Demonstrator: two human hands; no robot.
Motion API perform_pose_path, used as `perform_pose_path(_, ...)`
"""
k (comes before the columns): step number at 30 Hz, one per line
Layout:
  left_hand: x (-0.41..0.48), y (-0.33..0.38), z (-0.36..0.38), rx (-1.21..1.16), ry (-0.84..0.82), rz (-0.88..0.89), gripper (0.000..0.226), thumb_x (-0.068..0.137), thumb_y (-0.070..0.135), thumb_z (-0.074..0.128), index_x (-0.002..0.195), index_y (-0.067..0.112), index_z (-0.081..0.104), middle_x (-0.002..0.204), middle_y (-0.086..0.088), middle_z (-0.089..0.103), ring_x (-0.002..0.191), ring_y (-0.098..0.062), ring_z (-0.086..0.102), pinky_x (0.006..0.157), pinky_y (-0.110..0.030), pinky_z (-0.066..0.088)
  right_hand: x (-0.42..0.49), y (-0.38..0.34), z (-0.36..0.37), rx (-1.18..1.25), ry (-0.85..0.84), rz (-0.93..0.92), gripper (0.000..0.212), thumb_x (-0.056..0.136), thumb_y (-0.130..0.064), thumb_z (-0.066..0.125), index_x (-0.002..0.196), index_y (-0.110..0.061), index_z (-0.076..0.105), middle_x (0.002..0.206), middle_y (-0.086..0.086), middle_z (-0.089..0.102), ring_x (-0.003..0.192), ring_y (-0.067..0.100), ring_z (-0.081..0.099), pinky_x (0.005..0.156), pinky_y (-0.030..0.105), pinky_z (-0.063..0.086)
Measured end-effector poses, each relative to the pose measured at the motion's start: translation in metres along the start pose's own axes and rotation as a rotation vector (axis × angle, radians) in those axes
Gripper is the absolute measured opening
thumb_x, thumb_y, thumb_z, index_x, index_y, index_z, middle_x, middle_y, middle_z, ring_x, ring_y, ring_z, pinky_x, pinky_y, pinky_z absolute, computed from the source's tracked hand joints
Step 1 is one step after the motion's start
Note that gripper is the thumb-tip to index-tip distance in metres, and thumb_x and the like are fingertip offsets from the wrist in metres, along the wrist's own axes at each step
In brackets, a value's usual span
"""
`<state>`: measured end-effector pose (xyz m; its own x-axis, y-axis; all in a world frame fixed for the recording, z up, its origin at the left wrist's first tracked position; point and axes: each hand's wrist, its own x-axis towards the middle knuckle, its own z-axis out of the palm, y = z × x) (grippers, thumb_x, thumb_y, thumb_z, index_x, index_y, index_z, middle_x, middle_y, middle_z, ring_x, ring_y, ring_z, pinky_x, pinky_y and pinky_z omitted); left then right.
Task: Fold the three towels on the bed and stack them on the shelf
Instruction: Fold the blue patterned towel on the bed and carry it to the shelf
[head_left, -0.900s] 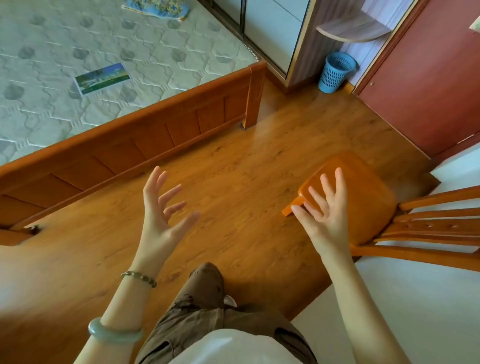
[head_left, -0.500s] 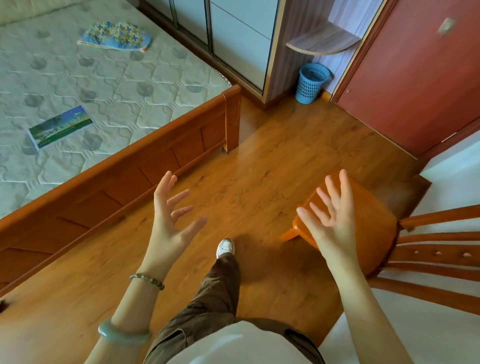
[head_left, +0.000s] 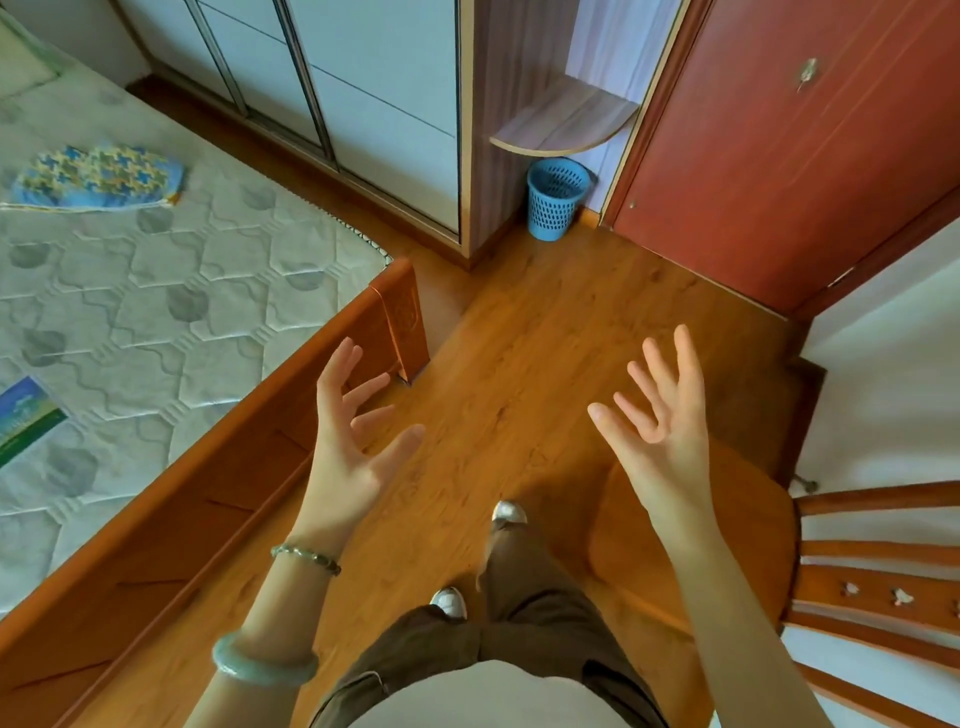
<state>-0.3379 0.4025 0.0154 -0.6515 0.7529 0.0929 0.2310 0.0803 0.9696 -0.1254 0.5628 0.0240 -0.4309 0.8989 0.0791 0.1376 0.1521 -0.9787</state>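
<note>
Above the wooden floor (head_left: 519, 338), left grip (head_left: 348, 447) and right grip (head_left: 660, 436) stay spread wide, holding nothing. Since half a second ago the blue patterned towel (head_left: 98, 176) has slid toward 10 o'clock on the bed (head_left: 182, 312), and the shelf (head_left: 566, 122) now sits at 1 o'clock.

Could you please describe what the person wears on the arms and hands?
Both forearms are bare, no sleeves in view. Neither the left hand nor the right hand has a glove or visible ring. The left wrist carries a thin bracelet of greenish beads, with a smooth pale green bangle higher up. The right arm wears nothing.
</note>
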Motion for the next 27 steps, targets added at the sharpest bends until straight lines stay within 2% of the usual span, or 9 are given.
perform_pose_path(3,0.05,-0.009,0.008,-0.005,0.021,0.004,0.099,0.07,0.036,0.076,0.15,0.027,0.018,0.154,0.004,0.028,0.129,-0.013,0.049,0.099,-0.045,0.05,0.056,0.009,0.006,-0.001,-0.02,0.011,0.102,0.076,-0.009,0.078,0.151,-0.029,0.013,0.154,-0.002,0.032,0.134,0.01,0.044,0.102,0.044,0.048)
perform_pose_path(6,0.108,-0.019,0.021,-0.004,0.081,-0.012,0.098,0.07,0.034,0.076,0.15,0.026,0.018,0.153,0.004,0.03,0.128,-0.014,0.049,0.1,-0.046,0.049,0.129,0.02,0.012,-0.007,-0.047,-0.001,0.103,0.075,-0.009,0.078,0.151,-0.029,0.011,0.154,-0.001,0.031,0.134,0.01,0.044,0.102,0.043,0.048)
perform_pose_path(8,0.146,-0.024,0.032,0.002,0.104,-0.02,0.097,0.071,0.032,0.076,0.15,0.027,0.019,0.153,0.006,0.03,0.128,-0.013,0.049,0.1,-0.045,0.049,0.178,0.027,0.017,0.0,-0.085,-0.007,0.103,0.075,-0.009,0.078,0.151,-0.03,0.012,0.155,-0.002,0.031,0.134,0.01,0.044,0.103,0.043,0.048)
perform_pose_path(12,0.226,-0.025,0.057,-0.015,0.164,-0.061,0.096,0.068,0.043,0.074,0.147,0.034,0.021,0.151,0.013,0.032,0.128,-0.011,0.049,0.1,-0.04,0.049,0.276,0.032,0.022,0.012,-0.162,-0.015,0.103,0.074,-0.01,0.078,0.151,-0.029,0.012,0.155,-0.001,0.031,0.134,0.01,0.044,0.103,0.044,0.047)
perform_pose_path(18,0.328,-0.025,0.09,-0.035,0.222,-0.061,0.091,0.071,0.041,0.073,0.147,0.033,0.023,0.151,0.013,0.034,0.126,-0.01,0.051,0.1,-0.038,0.049,0.398,0.032,0.027,0.02,-0.273,-0.032,0.098,0.077,-0.006,0.077,0.145,-0.041,0.015,0.155,-0.001,0.032,0.135,0.011,0.043,0.105,0.043,0.046)
perform_pose_path(21,0.368,-0.03,0.093,-0.039,0.262,-0.06,0.09,0.072,0.038,0.073,0.147,0.032,0.024,0.15,0.013,0.035,0.125,-0.01,0.051,0.097,-0.037,0.05,0.448,0.033,0.039,0.011,-0.321,-0.023,0.098,0.077,-0.005,0.076,0.146,-0.038,0.015,0.154,-0.001,0.032,0.135,0.011,0.043,0.105,0.044,0.045)
perform_pose_path(25,0.419,-0.042,0.085,-0.028,0.328,-0.069,0.087,0.076,0.025,0.075,0.147,0.032,0.024,0.151,0.012,0.034,0.126,-0.011,0.05,0.094,-0.025,0.052,0.508,0.034,0.072,0.007,-0.398,-0.002,0.098,0.076,-0.006,0.078,0.145,-0.04,0.016,0.153,-0.002,0.034,0.133,0.01,0.045,0.105,0.042,0.046)
perform_pose_path(27,0.45,-0.05,0.076,-0.035,0.369,-0.072,0.088,0.075,0.027,0.076,0.147,0.03,0.024,0.15,0.012,0.034,0.126,-0.012,0.051,0.091,-0.023,0.051,0.542,0.034,0.096,0.006,-0.432,0.0,0.098,0.073,-0.014,0.079,0.144,-0.043,0.017,0.152,-0.003,0.036,0.132,0.009,0.046,0.104,0.039,0.047)
